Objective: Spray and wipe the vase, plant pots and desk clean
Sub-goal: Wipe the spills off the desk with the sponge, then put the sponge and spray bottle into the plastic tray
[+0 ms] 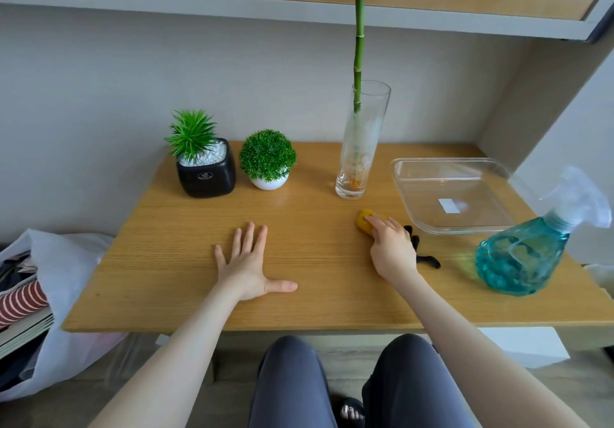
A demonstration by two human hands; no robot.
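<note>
The left hand (247, 263) lies flat on the wooden desk (315, 304), palm down. Its fingers (252, 238) are straight and spread wide, with the thumb sticking out toward 3 o'clock. It holds nothing.

The right hand (392, 245) rests on a yellow cloth (363, 221). The cloth pokes out from under the fingertips toward 11 o'clock. The fingers are bent over the cloth and press it onto the desk. A black thing (428, 260) sticks out from under this hand at 4 o'clock; I cannot tell what it is.

At 12 o'clock from the cloth, near it, stands a tall glass vase (360, 148) with a green stalk (358, 45) in it. At 10 o'clock, well apart, sit a round white pot (268, 182) with a green ball plant and a black pot (206, 178) with a spiky plant. A clear tray (412, 195) lies at 2 o'clock. A blue spray bottle (521, 258) stands at 4 o'clock from the cloth, by the desk's right edge.
</note>
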